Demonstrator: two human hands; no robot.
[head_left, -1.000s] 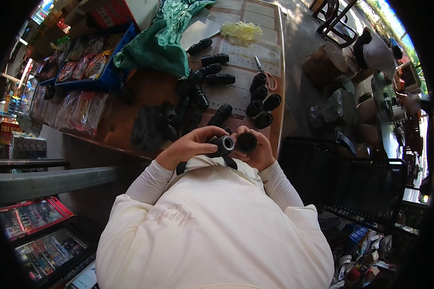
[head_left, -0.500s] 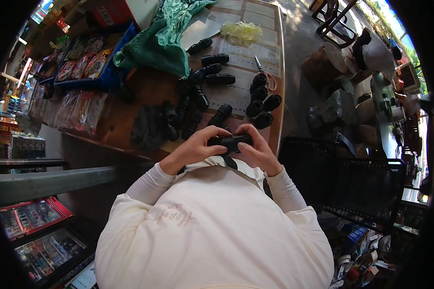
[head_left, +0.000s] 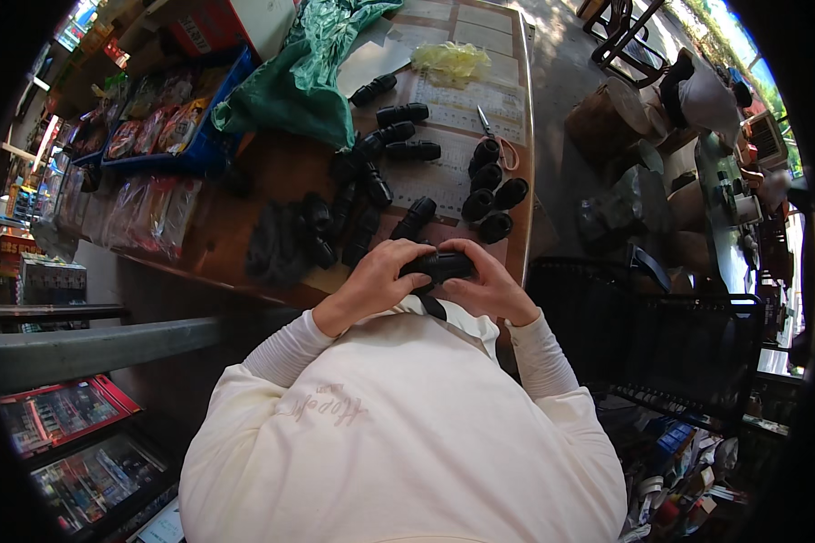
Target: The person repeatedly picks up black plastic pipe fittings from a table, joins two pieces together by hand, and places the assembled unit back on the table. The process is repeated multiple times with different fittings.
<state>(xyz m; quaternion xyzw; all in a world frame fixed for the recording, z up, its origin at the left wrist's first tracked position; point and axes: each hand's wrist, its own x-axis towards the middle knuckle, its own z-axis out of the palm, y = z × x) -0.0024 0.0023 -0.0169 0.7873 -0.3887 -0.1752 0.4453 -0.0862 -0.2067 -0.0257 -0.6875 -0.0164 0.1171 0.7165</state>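
Note:
Close to my body, at the near edge of the table [head_left: 213, 262], both hands hold a black ribbed pipe fitting [head_left: 445, 265] lying sideways. My left hand [head_left: 376, 279] is closed round its left end, thumb below and fingers above. My right hand [head_left: 491, 282] grips the right end the same way. Just beyond my hands lies a similar fitting [head_left: 415, 217]. Several more are heaped to the left, and another group [head_left: 494, 226] stands to the right. Scissors [head_left: 509, 156] with pinkish handles lie beside that right group.
A green plastic bag [head_left: 303, 90] and a pale yellow translucent heap [head_left: 451, 61] lie at the far side. Left of them is a blue crate [head_left: 249, 68] of packets. A dark, crumpled thing [head_left: 273, 240] sits near the front edge. A black chair [head_left: 688, 353] stands at the right.
My right hand has shifted its hold, its fingers now further over the top of the fitting. The left hand has moved slightly right. The things on the table have stayed put.

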